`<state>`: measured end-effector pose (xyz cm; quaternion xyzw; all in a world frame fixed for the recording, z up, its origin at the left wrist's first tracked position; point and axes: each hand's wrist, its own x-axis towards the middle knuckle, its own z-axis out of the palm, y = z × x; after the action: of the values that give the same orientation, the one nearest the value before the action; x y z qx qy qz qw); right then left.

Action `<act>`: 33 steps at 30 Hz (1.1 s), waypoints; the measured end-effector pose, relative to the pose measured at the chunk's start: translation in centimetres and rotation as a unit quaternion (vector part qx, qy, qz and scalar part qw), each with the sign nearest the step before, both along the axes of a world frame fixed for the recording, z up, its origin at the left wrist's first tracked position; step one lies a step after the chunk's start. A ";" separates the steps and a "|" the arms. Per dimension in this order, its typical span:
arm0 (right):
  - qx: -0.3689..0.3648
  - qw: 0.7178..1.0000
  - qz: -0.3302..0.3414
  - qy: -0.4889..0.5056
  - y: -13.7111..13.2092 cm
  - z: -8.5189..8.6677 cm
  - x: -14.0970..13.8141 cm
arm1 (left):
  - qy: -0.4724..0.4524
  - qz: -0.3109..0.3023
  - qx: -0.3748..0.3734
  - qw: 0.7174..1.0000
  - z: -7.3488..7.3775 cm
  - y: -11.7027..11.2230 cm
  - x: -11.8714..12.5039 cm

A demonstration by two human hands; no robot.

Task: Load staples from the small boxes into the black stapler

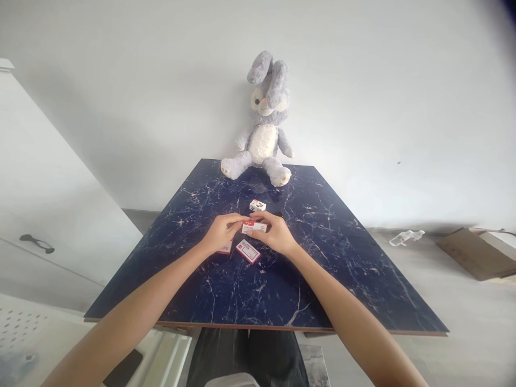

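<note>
A small red-and-white cardboard box (pixel 258 228) is held above the dark blue tabletop. My right hand (pixel 278 234) is closed on it, thumb in front and fingers along the top. Pinched at the box's left end are the fingertips of my left hand (pixel 221 232). Just below lies another red-and-white box (pixel 248 251), flat and slanted. A further red-edged box (pixel 226 249) shows partly from under my left hand. Behind the held box sits a small white box (pixel 257 205) with dark print. Something dark beside my right hand's fingers is mostly hidden.
The marbled blue table (pixel 330 279) stands against the wall. A grey plush rabbit (pixel 264 142) sits at its far edge. On the floor at right are clear plastic bottles (pixel 405 237) and a cardboard box (pixel 470 251). A white cabinet (pixel 44 199) stands at left.
</note>
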<state>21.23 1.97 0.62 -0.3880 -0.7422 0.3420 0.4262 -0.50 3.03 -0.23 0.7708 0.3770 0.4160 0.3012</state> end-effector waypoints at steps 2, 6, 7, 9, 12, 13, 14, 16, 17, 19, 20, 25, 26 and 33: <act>0.000 1.000 -0.006 -0.002 0.0 -0.1 0.0 | -0.015 -0.013 -0.036 0.999 -0.3 0.3 -0.2; 0.000 1.000 -0.009 0.018 0.1 -0.2 0.1 | -0.071 -0.045 -0.132 0.988 -0.7 0.8 -0.4; 0.000 1.000 -0.010 0.013 0.1 -0.3 0.1 | -0.077 -0.048 -0.143 0.986 -0.8 0.9 -0.4; 0.001 1.000 -0.017 -0.003 0.1 -0.4 0.0 | -0.076 -0.044 -0.152 0.985 -0.8 1.0 -0.5; 0.024 0.999 -0.037 0.002 0.0 -0.4 -0.3 | -0.072 -0.002 -0.149 0.986 -0.7 0.9 -0.4; 0.032 0.998 -0.042 0.014 0.0 -0.4 -0.3 | -0.076 0.017 -0.146 0.986 -0.6 0.8 -0.3; 0.036 0.998 -0.046 0.030 0.1 -0.4 -0.2 | -0.083 0.035 -0.141 0.986 -0.5 0.7 -0.2; 0.020 0.997 -0.038 0.069 0.3 -0.4 0.0 | -0.102 0.058 -0.134 0.984 -0.3 0.6 0.1; 0.005 0.996 -0.027 0.088 0.4 -0.4 0.1 | -0.116 0.064 -0.133 0.982 -0.2 0.5 0.2; -0.025 0.993 -0.006 0.117 0.6 -0.5 0.4 | -0.143 0.071 -0.139 0.977 -0.1 0.5 0.4; -0.036 0.992 0.001 0.122 0.8 -0.6 0.6 | -0.156 0.073 -0.145 0.974 -0.1 0.6 0.4; -0.057 0.993 0.009 0.100 1.1 -0.9 0.8 | -0.216 0.092 -0.177 0.956 -0.8 1.1 0.5; -0.057 0.994 0.011 0.096 1.1 -0.8 0.8 | -0.228 0.095 -0.180 0.952 -0.9 1.2 0.5; -0.042 0.996 -0.012 0.083 0.7 -0.3 0.6 | -0.229 0.081 -0.193 0.951 -0.9 1.2 0.4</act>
<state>21.78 2.70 0.32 -0.3851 -0.6843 0.3990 0.4735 -0.12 4.27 -1.15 0.5491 0.4322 0.5234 0.4876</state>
